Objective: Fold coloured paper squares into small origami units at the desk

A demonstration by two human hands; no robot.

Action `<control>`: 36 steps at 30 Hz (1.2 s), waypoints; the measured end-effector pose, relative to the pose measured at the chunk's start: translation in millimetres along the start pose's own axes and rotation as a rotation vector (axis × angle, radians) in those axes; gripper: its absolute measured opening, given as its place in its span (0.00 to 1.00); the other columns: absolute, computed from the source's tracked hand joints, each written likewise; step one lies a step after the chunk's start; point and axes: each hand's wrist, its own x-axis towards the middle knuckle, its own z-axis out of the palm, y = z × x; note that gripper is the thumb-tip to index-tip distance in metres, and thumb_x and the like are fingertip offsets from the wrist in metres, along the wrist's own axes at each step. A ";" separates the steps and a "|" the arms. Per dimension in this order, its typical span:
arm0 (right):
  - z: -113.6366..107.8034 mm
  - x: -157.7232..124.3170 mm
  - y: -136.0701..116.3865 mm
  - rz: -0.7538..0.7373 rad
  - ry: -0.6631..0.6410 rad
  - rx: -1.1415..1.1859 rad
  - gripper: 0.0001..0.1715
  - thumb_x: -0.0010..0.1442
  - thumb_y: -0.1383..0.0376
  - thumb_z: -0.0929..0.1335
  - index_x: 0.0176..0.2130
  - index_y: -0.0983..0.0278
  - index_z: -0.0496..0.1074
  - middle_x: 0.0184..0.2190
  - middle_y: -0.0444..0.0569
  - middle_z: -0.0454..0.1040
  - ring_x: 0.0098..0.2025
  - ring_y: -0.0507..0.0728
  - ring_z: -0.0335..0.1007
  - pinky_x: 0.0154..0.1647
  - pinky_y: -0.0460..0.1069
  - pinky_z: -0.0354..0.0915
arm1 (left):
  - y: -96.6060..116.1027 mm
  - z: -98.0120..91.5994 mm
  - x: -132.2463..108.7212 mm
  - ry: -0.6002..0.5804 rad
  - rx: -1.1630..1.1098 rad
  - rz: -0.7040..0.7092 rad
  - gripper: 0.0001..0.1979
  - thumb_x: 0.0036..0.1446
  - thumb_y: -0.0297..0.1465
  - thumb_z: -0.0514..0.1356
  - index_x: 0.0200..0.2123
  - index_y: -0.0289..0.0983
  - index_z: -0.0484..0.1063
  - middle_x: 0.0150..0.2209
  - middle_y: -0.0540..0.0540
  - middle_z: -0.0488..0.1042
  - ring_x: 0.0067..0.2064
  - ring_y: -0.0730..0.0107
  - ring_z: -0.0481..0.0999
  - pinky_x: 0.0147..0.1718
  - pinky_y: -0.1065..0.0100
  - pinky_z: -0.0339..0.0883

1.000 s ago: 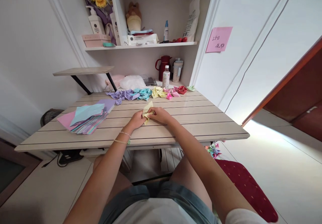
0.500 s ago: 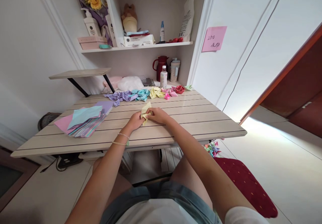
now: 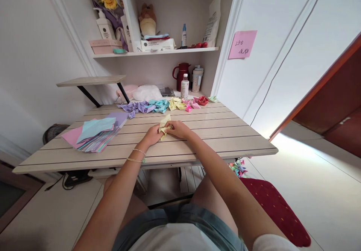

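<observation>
A partly folded piece of yellow paper (image 3: 164,121) is held between both hands, just above or on the middle of the desk (image 3: 220,134). My left hand (image 3: 153,135) pinches its left side, and my right hand (image 3: 178,129) grips it from the right with fingers bent. The fingers cover much of the paper's lower part. Beyond the hands lies a row of folded paper pieces: purple (image 3: 138,108), blue (image 3: 159,105), yellow (image 3: 177,103), pink (image 3: 191,105) and red (image 3: 202,100). To the left rests a fanned stack of coloured paper sheets (image 3: 97,132).
A clear bottle (image 3: 184,87), a red jug (image 3: 181,76) and a pale cup (image 3: 197,79) stand at the back. A small raised shelf (image 3: 91,80) is at the back left. A red cushioned seat (image 3: 270,206) and colourful folded papers (image 3: 238,168) are below the right side.
The view has shifted slightly. Both hands stay at the yellow paper, with only slight finger movement; the other papers lie as before.
</observation>
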 end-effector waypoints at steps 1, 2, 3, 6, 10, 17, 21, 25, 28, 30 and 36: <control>-0.4 -0.4 -0.4 -0.001 0.000 -0.003 0.11 0.53 0.60 0.69 0.36 0.63 0.73 0.28 0.44 0.72 0.29 0.51 0.63 0.30 0.44 0.54 | 0.4 -0.1 -0.1 -0.003 0.002 0.003 0.11 0.48 0.32 0.57 0.35 0.33 0.73 0.26 0.49 0.71 0.27 0.70 0.66 0.26 0.72 0.60; -0.8 -0.8 -0.7 -0.003 -0.002 -0.006 0.11 0.53 0.60 0.69 0.37 0.63 0.73 0.28 0.44 0.72 0.29 0.51 0.63 0.30 0.44 0.54 | 1.1 -0.3 -0.4 -0.007 0.003 0.006 0.11 0.48 0.32 0.57 0.35 0.33 0.73 0.27 0.49 0.72 0.28 0.70 0.66 0.26 0.72 0.60; -1.2 -1.1 -1.0 -0.006 -0.004 -0.010 0.11 0.53 0.60 0.68 0.37 0.63 0.73 0.28 0.44 0.72 0.29 0.51 0.63 0.30 0.44 0.54 | 2.0 -0.7 -0.8 -0.011 0.004 0.009 0.11 0.48 0.31 0.57 0.35 0.33 0.73 0.27 0.49 0.72 0.28 0.70 0.66 0.27 0.71 0.60; -2.9 -2.2 -1.8 -0.011 -0.014 -0.022 0.12 0.53 0.59 0.68 0.37 0.62 0.73 0.28 0.44 0.72 0.30 0.51 0.63 0.30 0.44 0.55 | 5.7 -2.7 -2.6 -0.040 -0.004 0.035 0.11 0.49 0.32 0.57 0.35 0.33 0.73 0.27 0.49 0.71 0.29 0.69 0.67 0.28 0.71 0.61; -4.9 -3.8 -3.0 0.001 -0.024 -0.028 0.12 0.52 0.59 0.69 0.37 0.62 0.73 0.27 0.44 0.71 0.29 0.51 0.63 0.30 0.44 0.54 | 9.5 -4.8 -4.9 -0.082 0.016 0.054 0.09 0.50 0.32 0.57 0.33 0.34 0.73 0.25 0.49 0.69 0.29 0.69 0.66 0.28 0.71 0.61; -1.2 -3.3 1.5 -0.011 -0.008 0.024 0.11 0.52 0.59 0.69 0.35 0.63 0.73 0.25 0.43 0.70 0.28 0.51 0.62 0.29 0.44 0.54 | 7.1 -2.6 -5.2 -0.066 0.017 0.035 0.07 0.50 0.30 0.56 0.31 0.33 0.72 0.24 0.50 0.68 0.27 0.72 0.64 0.26 0.72 0.59; 5.3 0.5 6.3 -0.014 0.070 0.124 0.09 0.53 0.61 0.67 0.32 0.64 0.73 0.26 0.42 0.71 0.28 0.50 0.62 0.31 0.45 0.55 | 3.4 -0.2 -4.7 -0.059 -0.086 -0.003 0.11 0.47 0.27 0.56 0.36 0.33 0.73 0.28 0.48 0.71 0.29 0.70 0.67 0.29 0.71 0.62; 9.6 3.9 10.4 0.024 0.185 0.271 0.16 0.49 0.60 0.69 0.38 0.64 0.69 0.23 0.40 0.68 0.25 0.50 0.61 0.29 0.45 0.57 | 2.4 1.6 -3.8 -0.079 -0.311 -0.060 0.19 0.44 0.27 0.60 0.43 0.32 0.71 0.31 0.47 0.74 0.33 0.69 0.71 0.32 0.70 0.64; 10.4 4.8 13.2 0.086 0.236 0.440 0.32 0.46 0.59 0.71 0.49 0.64 0.61 0.22 0.37 0.67 0.23 0.50 0.63 0.28 0.45 0.60 | 3.7 1.6 -2.1 -0.098 -0.478 -0.082 0.19 0.48 0.33 0.60 0.44 0.32 0.71 0.36 0.44 0.75 0.36 0.67 0.73 0.36 0.68 0.65; 10.1 5.0 14.2 0.127 0.248 0.546 0.41 0.44 0.60 0.72 0.54 0.63 0.56 0.23 0.37 0.68 0.24 0.51 0.65 0.28 0.46 0.62 | 4.0 1.4 -0.9 -0.085 -0.526 -0.097 0.19 0.51 0.39 0.58 0.42 0.32 0.72 0.35 0.43 0.76 0.37 0.66 0.73 0.37 0.68 0.65; 7.3 6.4 13.5 0.184 0.229 0.699 0.29 0.45 0.53 0.72 0.43 0.66 0.68 0.24 0.43 0.70 0.25 0.52 0.66 0.25 0.45 0.63 | 0.0 0.8 0.0 -0.005 -0.395 -0.121 0.17 0.49 0.41 0.60 0.35 0.32 0.73 0.21 0.49 0.73 0.25 0.71 0.71 0.26 0.71 0.63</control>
